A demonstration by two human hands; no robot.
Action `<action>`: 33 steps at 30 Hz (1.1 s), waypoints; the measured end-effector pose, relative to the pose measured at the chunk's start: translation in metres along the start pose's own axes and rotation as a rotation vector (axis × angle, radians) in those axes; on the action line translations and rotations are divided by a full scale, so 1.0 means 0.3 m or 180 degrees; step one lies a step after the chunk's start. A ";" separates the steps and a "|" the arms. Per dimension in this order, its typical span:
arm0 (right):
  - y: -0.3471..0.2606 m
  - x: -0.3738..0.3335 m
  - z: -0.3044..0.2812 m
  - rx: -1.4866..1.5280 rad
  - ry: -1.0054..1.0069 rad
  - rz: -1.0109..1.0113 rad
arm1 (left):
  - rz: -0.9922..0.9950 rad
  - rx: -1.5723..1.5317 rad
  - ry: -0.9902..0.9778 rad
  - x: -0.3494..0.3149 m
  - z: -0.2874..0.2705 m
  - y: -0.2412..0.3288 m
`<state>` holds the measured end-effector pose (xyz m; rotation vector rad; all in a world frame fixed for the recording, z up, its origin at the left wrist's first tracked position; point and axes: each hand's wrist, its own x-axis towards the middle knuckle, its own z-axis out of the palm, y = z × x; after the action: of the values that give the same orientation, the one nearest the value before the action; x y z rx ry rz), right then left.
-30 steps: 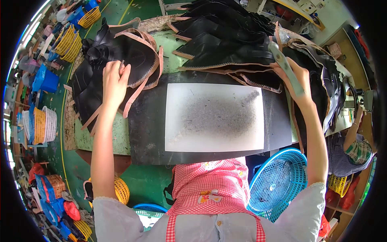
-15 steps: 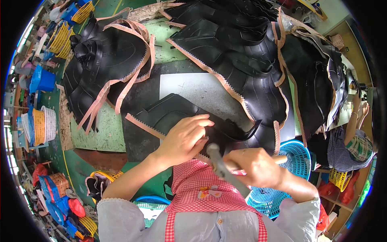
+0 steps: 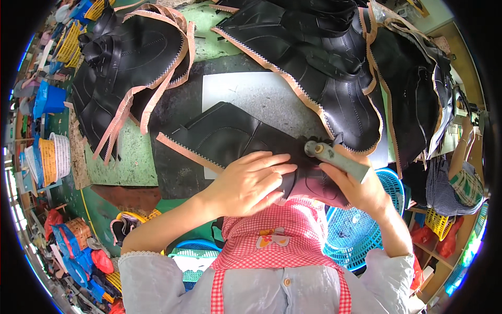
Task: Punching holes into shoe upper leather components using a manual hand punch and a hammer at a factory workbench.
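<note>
A flat black leather piece [image 3: 225, 133] with stitched curves and a pale pink zigzag-cut edging lies across the near side of the work surface. My left hand [image 3: 253, 183] rests on its near part, fingers stretched out and palm down, holding nothing. My right hand [image 3: 361, 186] grips a hammer [image 3: 337, 159] over the right end of the piece. The hammer's grey metal head shows above the fingers, tilted down to the right; its handle is mostly hidden by the hand. My right thumb and fingertips are close to the leather, but whether they touch it I cannot tell.
Stacked black leather pieces [image 3: 319, 68] with pink edging lie beyond and to the right. Another bundle [image 3: 141, 57] lies at the left. Under the work is a pale board [image 3: 235, 86]. A blue basket [image 3: 361, 230] stands below at right. A co-worker [image 3: 455, 178] is at the far right.
The hammer has gone from beside the apron up and right, over the leather, and its head has turned. My left hand has shifted slightly right, with its fingers more spread.
</note>
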<state>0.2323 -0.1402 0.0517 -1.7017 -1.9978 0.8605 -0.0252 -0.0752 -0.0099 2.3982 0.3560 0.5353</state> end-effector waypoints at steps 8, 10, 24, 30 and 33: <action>-0.105 -0.056 -0.058 -0.0041 -0.0386 0.0088 | 0.0031 0.0262 0.0025 -0.008 0.020 0.007; -0.080 -0.064 -0.005 -0.0232 -0.0318 0.0128 | -0.0126 0.0201 0.0058 0.001 0.013 0.012; -0.049 -0.083 0.051 0.0654 -0.0169 0.0760 | -0.0648 -0.0778 0.1223 0.151 -0.068 -0.044; -0.049 -0.072 0.042 0.0630 -0.0275 0.0819 | -0.1806 -0.2762 0.0594 0.153 -0.021 -0.055; -0.048 -0.072 0.042 0.0611 -0.0275 0.0726 | -0.1730 -0.2387 0.0464 0.148 -0.004 -0.070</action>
<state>0.2179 -0.1650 0.0542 -1.8298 -1.7303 1.1810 0.0109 -0.0418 -0.0100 1.4663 0.6995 0.4757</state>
